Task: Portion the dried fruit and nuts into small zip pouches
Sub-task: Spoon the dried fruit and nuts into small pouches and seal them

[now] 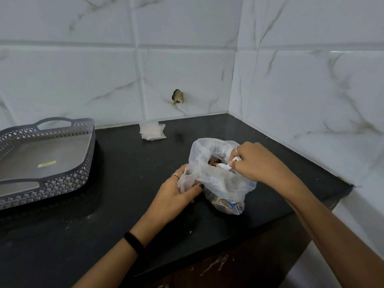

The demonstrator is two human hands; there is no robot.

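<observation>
Dried fruit and nuts (214, 162) sit in the thin bag (218, 177); our left hand (178, 190) grips its edge, right hand (251, 161) pinches something white. A hard pull may spill them on the worktop (124, 183).

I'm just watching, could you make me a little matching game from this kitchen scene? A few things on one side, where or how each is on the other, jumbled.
Things:
1. grey tray
2. small zip pouches
3. plastic bag
4. black wristband

Places or states:
A. stacked by the back wall
B. gripped by the left hand and the right hand
C. at the counter's left end
D. worn on the left wrist

Pairs: 1-C, 2-A, 3-B, 4-D
</observation>
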